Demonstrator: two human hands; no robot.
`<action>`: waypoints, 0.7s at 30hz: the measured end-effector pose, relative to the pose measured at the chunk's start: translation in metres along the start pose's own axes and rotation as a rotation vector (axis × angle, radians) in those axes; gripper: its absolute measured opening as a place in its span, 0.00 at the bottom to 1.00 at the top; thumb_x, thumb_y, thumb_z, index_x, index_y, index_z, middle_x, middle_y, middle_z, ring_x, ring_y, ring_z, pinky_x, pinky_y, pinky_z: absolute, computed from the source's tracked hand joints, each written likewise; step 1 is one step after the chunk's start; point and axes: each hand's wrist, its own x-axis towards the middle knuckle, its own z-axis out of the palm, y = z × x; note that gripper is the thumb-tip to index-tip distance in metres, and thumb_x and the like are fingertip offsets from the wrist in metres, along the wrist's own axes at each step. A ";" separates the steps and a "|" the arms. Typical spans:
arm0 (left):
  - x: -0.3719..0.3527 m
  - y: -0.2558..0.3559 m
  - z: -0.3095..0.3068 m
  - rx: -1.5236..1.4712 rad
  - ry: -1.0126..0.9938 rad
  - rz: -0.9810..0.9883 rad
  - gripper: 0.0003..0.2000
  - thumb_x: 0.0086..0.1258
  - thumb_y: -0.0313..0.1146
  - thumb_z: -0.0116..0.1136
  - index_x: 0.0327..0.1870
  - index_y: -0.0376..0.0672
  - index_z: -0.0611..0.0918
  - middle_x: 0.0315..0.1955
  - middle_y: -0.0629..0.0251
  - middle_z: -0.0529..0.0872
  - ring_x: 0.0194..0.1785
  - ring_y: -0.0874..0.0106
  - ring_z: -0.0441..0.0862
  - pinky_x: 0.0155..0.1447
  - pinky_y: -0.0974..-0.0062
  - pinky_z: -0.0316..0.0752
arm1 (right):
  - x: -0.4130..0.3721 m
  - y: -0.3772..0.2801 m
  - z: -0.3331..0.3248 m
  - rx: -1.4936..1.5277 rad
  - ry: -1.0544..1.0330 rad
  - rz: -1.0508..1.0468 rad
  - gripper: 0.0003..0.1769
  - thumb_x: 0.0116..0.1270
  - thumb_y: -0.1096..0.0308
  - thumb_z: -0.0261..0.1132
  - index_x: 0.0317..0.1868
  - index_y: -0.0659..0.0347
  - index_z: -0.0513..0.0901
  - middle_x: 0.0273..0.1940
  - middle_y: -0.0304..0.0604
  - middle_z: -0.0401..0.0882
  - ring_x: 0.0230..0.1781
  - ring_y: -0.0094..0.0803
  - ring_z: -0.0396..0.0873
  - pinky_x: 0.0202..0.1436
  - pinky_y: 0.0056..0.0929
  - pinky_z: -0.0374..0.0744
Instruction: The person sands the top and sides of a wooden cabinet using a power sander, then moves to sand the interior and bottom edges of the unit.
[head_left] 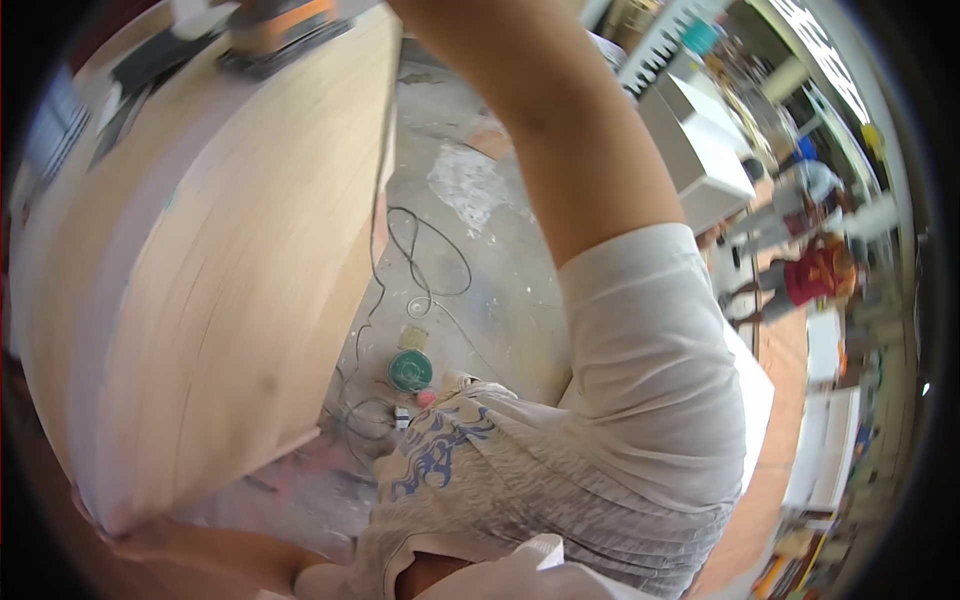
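A large pale wooden panel (pixel 250 270) with a lighter band along it fills the left side. My left hand (pixel 115 535) is at the panel's lower-left corner, its blurred fingers closed around the edge. My right arm (pixel 590 150) stretches up past the top of the frame, so its hand is out of sight. Near that arm, an orange and black power sander (pixel 280 30) rests on the panel's upper end, partly cut off and blurred. My grey shirt (pixel 450 450) with a blue print shows below.
A thin dark cable (pixel 465 265) loops over the stained concrete floor (pixel 520 300). Near my shirt lies a round green object (pixel 409 370). White cabinets (pixel 700 150) stand at the upper right. Farther off are a person in red (pixel 815 275) and another person in grey (pixel 790 210).
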 end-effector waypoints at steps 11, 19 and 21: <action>0.065 -0.011 0.017 0.049 -0.161 -0.048 0.23 0.74 0.47 0.37 0.52 0.34 0.75 0.51 0.53 0.77 0.57 0.59 0.73 0.62 0.60 0.63 | -0.012 -0.060 0.008 0.667 -0.014 -0.079 0.38 0.44 0.66 0.75 0.60 0.50 0.75 0.50 0.42 0.79 0.55 0.38 0.76 0.53 0.34 0.77; 0.177 -0.053 -0.001 0.177 -0.598 0.317 0.22 0.76 0.41 0.41 0.57 0.29 0.76 0.56 0.50 0.79 0.61 0.57 0.74 0.67 0.62 0.64 | -0.066 -0.099 0.013 0.594 0.196 0.088 0.41 0.43 0.62 0.77 0.62 0.53 0.74 0.54 0.45 0.77 0.57 0.40 0.75 0.55 0.37 0.77; 0.204 -0.070 0.008 0.150 -0.742 0.407 0.22 0.77 0.39 0.42 0.58 0.27 0.76 0.57 0.49 0.79 0.62 0.57 0.74 0.68 0.62 0.64 | -0.095 -0.096 0.018 0.513 0.252 0.139 0.42 0.43 0.61 0.78 0.62 0.54 0.73 0.55 0.46 0.76 0.57 0.41 0.75 0.56 0.37 0.77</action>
